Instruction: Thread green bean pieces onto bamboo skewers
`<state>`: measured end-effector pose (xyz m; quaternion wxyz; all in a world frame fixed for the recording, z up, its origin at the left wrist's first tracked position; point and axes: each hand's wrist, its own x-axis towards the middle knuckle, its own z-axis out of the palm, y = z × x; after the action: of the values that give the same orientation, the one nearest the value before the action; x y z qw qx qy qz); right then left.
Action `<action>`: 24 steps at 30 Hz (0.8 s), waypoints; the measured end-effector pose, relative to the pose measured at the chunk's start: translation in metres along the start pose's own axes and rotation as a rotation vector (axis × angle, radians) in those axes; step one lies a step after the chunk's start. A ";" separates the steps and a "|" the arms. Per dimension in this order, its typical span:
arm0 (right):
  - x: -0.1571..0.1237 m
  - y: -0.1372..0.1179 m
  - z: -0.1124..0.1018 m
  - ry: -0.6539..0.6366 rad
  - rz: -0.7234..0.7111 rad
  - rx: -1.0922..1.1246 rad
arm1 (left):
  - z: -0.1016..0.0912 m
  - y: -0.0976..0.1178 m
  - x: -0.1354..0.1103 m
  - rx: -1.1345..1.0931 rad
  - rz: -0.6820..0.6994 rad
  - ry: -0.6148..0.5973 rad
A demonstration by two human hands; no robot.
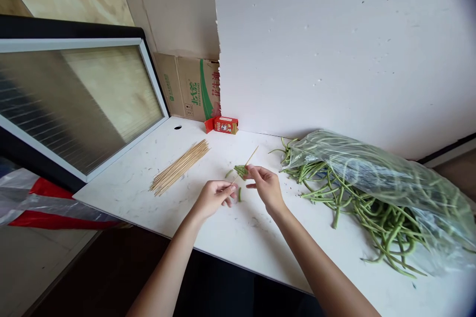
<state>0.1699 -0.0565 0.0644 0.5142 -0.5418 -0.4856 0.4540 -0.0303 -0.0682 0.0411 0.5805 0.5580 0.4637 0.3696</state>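
Bamboo and green bean at the centre of the frame: 2 bare hands work a thin bamboo stick [253, 153] above a white tabletop [148, 210]. The left hand [215, 193] is pinched on the stick's lower end; the right hand [267, 185] has its thumb and forefinger closed on it higher up — whether a bean piece is also caught there cannot be told. The stick slants toward the upper right, its far end free. Short bean pieces [240, 170] lie just beside the right fingertips, 1 loose piece [240, 194] near the left ones. For good control, the stick is best steadied by the left pinch and guided along its own line by the right, with light pressure to avoid bending — and no fingertip in front of either end. Spare sticks [180, 167] lie left of centre; long beans [342, 188] spill from a plastic bag [439, 188] at right.
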 end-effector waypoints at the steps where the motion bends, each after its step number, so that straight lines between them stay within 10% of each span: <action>1: -0.002 0.005 0.002 0.011 -0.025 -0.092 | -0.005 -0.005 -0.004 0.066 0.030 0.068; 6: -0.020 0.037 0.007 -0.034 -0.121 -0.845 | -0.031 -0.024 -0.022 0.336 0.149 0.342; 13: -0.032 0.048 0.009 -0.125 -0.186 -1.009 | -0.042 -0.042 -0.040 0.559 0.298 0.448; 24: 0.000 0.038 -0.035 -0.035 0.069 0.311 | -0.037 -0.045 -0.051 0.616 0.380 0.456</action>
<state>0.2065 -0.0603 0.0288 0.5675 -0.4638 -0.3995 0.5507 -0.0849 -0.1099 0.0044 0.1909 0.6849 0.5577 0.4282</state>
